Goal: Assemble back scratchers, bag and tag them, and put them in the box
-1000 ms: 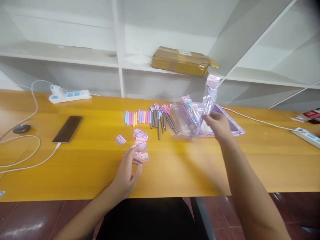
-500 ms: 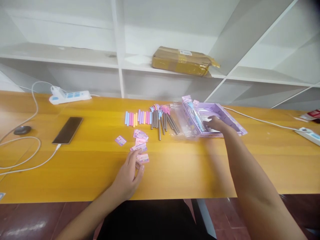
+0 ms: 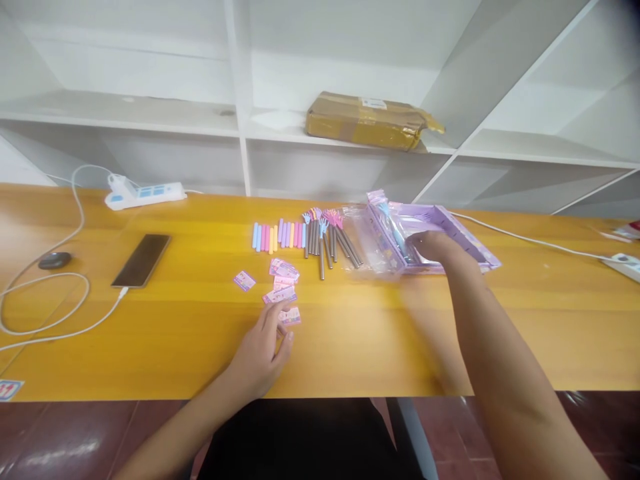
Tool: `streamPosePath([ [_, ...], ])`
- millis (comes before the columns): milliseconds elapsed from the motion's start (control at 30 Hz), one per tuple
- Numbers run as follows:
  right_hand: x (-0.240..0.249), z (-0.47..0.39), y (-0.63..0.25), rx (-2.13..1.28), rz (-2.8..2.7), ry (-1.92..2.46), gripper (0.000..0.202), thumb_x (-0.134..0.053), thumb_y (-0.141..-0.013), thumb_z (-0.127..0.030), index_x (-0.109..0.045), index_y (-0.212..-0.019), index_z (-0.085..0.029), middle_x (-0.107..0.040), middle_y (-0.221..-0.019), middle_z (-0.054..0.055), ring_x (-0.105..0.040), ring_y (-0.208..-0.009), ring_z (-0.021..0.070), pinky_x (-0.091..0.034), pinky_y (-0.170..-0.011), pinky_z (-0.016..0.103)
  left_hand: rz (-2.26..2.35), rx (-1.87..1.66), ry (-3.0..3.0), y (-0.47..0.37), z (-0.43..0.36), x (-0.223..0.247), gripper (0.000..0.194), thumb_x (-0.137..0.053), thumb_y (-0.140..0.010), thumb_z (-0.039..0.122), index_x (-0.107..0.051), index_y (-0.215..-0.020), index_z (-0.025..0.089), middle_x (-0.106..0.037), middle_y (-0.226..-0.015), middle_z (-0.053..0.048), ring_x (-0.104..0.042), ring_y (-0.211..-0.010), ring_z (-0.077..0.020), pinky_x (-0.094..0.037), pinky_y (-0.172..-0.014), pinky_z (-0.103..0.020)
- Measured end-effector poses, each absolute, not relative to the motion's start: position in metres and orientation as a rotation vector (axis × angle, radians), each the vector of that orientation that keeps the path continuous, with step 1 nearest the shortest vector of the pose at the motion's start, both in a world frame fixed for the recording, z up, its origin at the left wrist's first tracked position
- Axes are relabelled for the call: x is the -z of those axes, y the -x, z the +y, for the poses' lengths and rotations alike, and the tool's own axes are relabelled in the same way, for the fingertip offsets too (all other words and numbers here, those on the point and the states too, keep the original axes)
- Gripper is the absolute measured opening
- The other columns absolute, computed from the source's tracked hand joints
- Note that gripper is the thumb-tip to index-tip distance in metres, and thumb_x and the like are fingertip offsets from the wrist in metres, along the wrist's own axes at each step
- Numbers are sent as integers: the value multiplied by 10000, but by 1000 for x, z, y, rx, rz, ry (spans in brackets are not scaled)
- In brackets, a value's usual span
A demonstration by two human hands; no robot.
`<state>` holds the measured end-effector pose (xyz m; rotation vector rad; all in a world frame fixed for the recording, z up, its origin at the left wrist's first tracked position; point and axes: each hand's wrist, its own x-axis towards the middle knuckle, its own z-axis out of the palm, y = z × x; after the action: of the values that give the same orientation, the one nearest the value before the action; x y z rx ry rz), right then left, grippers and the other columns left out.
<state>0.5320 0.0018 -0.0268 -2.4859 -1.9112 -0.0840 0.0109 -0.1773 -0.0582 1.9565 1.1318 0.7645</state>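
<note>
My left hand (image 3: 261, 353) rests on the table beside a loose pile of small pink and purple printed cards (image 3: 280, 294), its fingers bent and the thumb apart. One more card (image 3: 244, 281) lies to the left. My right hand (image 3: 433, 246) reaches down into a shallow purple box (image 3: 475, 245); its fingertips are hidden. Inside the box, near that hand, a clear plastic bag holds a light-blue hand-shaped piece (image 3: 397, 233). Several back scratchers (image 3: 322, 250) with grey rods and coloured hand-shaped heads lie left of the box. Beside them is a row of short pastel tubes (image 3: 271, 239).
Clear plastic bags (image 3: 367, 243) lie against the box's left side. A phone (image 3: 141, 260) with a charging cable, a black mouse (image 3: 55, 260) and a white power strip (image 3: 150, 195) sit at left. A taped cardboard box (image 3: 367, 121) stands on the shelf behind.
My right hand has shifted slightly inside the purple box. My left hand stays by the cards. The whole view has moved a little.
</note>
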Motion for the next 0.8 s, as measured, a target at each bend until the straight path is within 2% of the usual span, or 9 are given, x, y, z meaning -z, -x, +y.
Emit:
streamPosePath([
  [133, 12, 6, -507, 136, -1852, 2424, 384, -492, -1004, -295, -841, -1098, -164, -819, -1130, 195, -759, -988, 324, -546, -858, 390, 1144, -732, -1980, -11, -176, 59, 468, -477, -1084, 298, -411, -1547, 288, -623, -1387, -125, -713, -1017, -225, -610, -966, -437],
  [233, 6, 7, -474, 157, -1827, 2267, 419, -466, -1029, -392, -821, -1123, -192, -825, -1113, 157, -743, -978, 300, -521, -837, 356, 1155, -716, -2000, -11, -174, 59, 482, -475, -1083, 297, -405, -1559, 292, -632, -1389, -119, -721, -1010, -221, -618, -951, -425],
  [333, 1, 8, -436, 105, -1803, 1998, 370, -494, -990, -344, -817, -1058, -176, -828, -1001, 135, -723, -897, 266, -490, -800, 327, 1156, -677, -2027, -12, -177, 57, 493, -469, -1082, 289, -395, -1569, 283, -647, -1376, -120, -727, -1010, -219, -624, -948, -417],
  [400, 0, 11, -412, 53, -1826, 1895, 339, -497, -971, -287, -806, -1038, -167, -824, -1001, 128, -710, -891, 252, -476, -799, 318, 1156, -623, -2086, -12, -184, 52, 493, -462, -1080, 283, -392, -1568, 267, -652, -1386, -135, -734, -1012, -226, -627, -939, -424],
  [533, 1, 19, -378, -39, -1924, 1885, 330, -476, -990, -253, -788, -992, -147, -812, -1002, 136, -682, -861, 235, -450, -790, 314, 1050, -438, -2367, -7, -183, 29, 495, -496, -1064, 296, -444, -1555, 264, -608, -1517, -154, -709, -1217, -288, -601, -1004, -456],
  [600, 5, 22, -365, -73, -1962, 1886, 333, -474, -1014, -271, -782, -980, -149, -809, -971, 130, -674, -831, 224, -436, -767, 306, 1010, -379, -2470, -3, -156, 15, 424, -500, -1057, 302, -542, -1477, 267, -653, -1460, -130, -694, -1253, -297, -584, -1019, -444],
  [667, 10, 23, -354, -116, -2014, 1886, 324, -481, -1034, -282, -774, -979, -158, -810, -966, 121, -679, -831, 214, -425, -750, 293, 1195, -395, -2475, 1, -108, 3, 284, -480, -1055, 306, -653, -1272, 246, -737, -1237, -102, -733, -1044, -267, -586, -916, -412],
  [733, 16, 22, -343, -168, -2077, 1894, 317, -502, -1052, -314, -768, -965, -168, -812, -957, 118, -692, -837, 210, -424, -740, 282, 1506, -464, -2406, 7, -48, -3, 174, -529, -1017, 288, -677, -1090, 233, -755, -1074, -74, -721, -938, -239, -567, -862, -364],
  [800, 23, 21, -334, -216, -2132, 1915, 344, -518, -1073, -381, -767, -951, -175, -812, -944, 122, -710, -848, 216, -438, -746, 277, 1745, -514, -2299, 13, 11, -1, 143, -542, -995, 248, -669, -1050, 213, -766, -1076, -78, -721, -987, -227, -547, -898, -333],
])
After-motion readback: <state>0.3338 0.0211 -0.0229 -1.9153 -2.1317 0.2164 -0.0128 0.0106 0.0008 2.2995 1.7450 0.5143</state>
